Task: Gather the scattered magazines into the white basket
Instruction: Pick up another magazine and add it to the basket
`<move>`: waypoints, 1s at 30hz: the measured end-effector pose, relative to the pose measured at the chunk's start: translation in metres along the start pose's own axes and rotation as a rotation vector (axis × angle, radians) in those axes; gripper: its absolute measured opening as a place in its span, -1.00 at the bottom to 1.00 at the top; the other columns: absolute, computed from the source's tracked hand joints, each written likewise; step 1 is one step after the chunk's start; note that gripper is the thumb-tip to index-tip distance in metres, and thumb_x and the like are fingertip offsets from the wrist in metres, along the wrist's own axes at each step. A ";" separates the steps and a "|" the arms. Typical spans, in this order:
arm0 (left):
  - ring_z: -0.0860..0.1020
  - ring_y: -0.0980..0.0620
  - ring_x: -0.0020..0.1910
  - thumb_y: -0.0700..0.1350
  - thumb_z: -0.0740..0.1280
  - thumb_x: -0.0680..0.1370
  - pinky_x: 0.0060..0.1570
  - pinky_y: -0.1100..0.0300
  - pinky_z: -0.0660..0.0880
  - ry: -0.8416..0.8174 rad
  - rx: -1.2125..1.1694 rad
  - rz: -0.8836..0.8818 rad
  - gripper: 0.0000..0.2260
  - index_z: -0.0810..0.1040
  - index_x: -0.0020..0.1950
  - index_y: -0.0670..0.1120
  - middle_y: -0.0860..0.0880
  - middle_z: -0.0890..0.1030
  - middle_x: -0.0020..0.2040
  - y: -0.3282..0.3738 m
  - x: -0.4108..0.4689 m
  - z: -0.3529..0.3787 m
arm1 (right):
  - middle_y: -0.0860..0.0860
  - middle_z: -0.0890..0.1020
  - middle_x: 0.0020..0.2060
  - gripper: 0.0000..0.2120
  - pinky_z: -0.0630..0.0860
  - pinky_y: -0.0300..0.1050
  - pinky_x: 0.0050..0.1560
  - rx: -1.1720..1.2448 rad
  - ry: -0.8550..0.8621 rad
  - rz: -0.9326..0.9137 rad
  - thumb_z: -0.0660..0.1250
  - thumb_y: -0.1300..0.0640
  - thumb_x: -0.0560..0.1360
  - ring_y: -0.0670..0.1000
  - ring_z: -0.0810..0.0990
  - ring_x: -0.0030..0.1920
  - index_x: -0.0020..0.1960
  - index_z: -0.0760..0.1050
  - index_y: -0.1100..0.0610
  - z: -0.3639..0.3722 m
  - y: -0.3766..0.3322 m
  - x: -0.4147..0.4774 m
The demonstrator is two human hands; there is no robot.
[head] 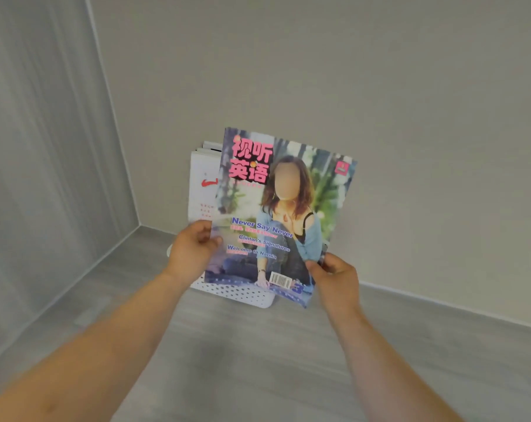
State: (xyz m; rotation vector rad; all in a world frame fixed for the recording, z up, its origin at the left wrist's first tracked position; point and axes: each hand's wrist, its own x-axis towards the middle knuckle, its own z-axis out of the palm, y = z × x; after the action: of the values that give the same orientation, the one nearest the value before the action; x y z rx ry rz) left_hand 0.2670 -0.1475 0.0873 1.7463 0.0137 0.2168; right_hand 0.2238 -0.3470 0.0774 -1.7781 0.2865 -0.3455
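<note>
Above white basket [243, 295] holding upright magazines [202, 178], colourful magazine [276, 214] pinched by left hand [191, 251] and right hand [337, 277], not yet slotted in.

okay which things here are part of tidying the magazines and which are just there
Part of the job: colourful magazine, left hand, right hand, white basket, white magazine standing in it.
Just there: wall, floor.

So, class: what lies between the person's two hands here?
In the head view, the colourful magazine spans the gap: the left hand pinches its lower left edge, the right hand its lower right corner, above the white basket.
</note>
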 end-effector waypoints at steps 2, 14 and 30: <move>0.48 0.39 -0.57 -0.42 0.22 0.48 -0.54 0.56 0.37 0.040 0.012 0.018 -0.79 0.45 -0.24 -0.13 0.01 0.47 -0.34 0.001 0.025 -0.014 | -0.08 0.53 -0.54 -0.82 0.33 -0.39 -0.47 -0.005 -0.016 -0.022 0.28 0.36 0.43 -0.26 0.37 -0.60 -0.34 0.53 0.24 0.021 -0.012 0.016; 0.44 0.01 -0.36 -0.35 0.30 0.45 -0.42 0.51 0.33 0.132 0.192 -0.136 -0.83 0.57 0.01 -0.34 -0.12 0.57 -0.28 -0.071 0.092 -0.046 | -0.01 0.50 -0.53 -0.74 0.33 -0.21 -0.38 -0.271 -0.070 0.127 0.30 0.25 0.45 0.01 0.41 -0.42 -0.41 0.43 0.13 0.100 0.020 0.059; 0.43 -0.08 -0.14 -0.26 0.26 0.49 -0.12 0.18 0.29 0.247 0.329 -0.174 -0.95 0.43 -0.08 -0.15 -0.12 0.48 -0.10 -0.080 0.084 -0.030 | 0.00 0.55 -0.14 -0.73 0.35 -0.25 -0.13 -0.253 0.060 0.101 0.14 0.37 0.45 -0.04 0.48 -0.11 0.07 0.49 0.18 0.089 0.028 0.053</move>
State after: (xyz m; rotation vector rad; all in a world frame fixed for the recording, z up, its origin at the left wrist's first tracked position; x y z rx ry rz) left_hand 0.3543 -0.0920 0.0263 2.0215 0.3997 0.3147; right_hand 0.3068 -0.2935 0.0357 -1.9951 0.4785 -0.3012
